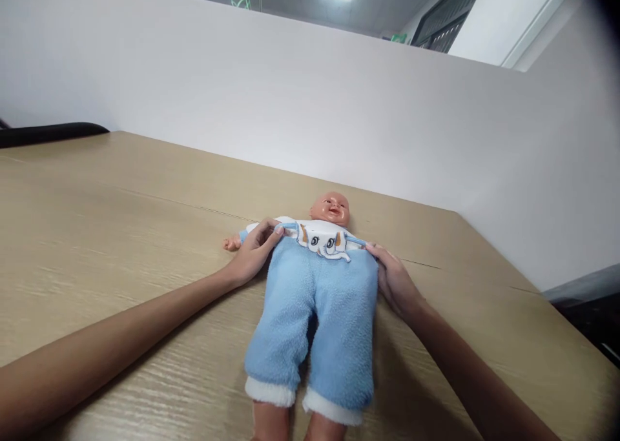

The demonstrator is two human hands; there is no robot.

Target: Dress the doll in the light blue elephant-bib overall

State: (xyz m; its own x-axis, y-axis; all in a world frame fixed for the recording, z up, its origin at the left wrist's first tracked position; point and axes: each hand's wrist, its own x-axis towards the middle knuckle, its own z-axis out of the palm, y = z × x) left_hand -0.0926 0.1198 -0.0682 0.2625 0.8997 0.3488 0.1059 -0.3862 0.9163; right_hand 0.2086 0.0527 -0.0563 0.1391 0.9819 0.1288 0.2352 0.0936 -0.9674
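Note:
A baby doll [330, 208] lies on its back on the wooden table, its head away from me and its legs toward me. It wears a white top and fluffy light blue pants [314, 299] with white cuffs. An elephant patch [323, 241] with blue cords sits at the waist. My left hand [256, 250] pinches the pants' waist edge by the left cord, thumb on top. Opposite it, my right hand [393, 274] grips the waist edge near the right cord. One doll hand shows beyond my left wrist; the doll's other arm is hidden.
The light wooden table [121, 234] has thin seams across it. A pale partition wall [242, 92] rises behind its far edge. A dark curved object [53, 133] stands at the far left, and dark items lie beyond the right edge.

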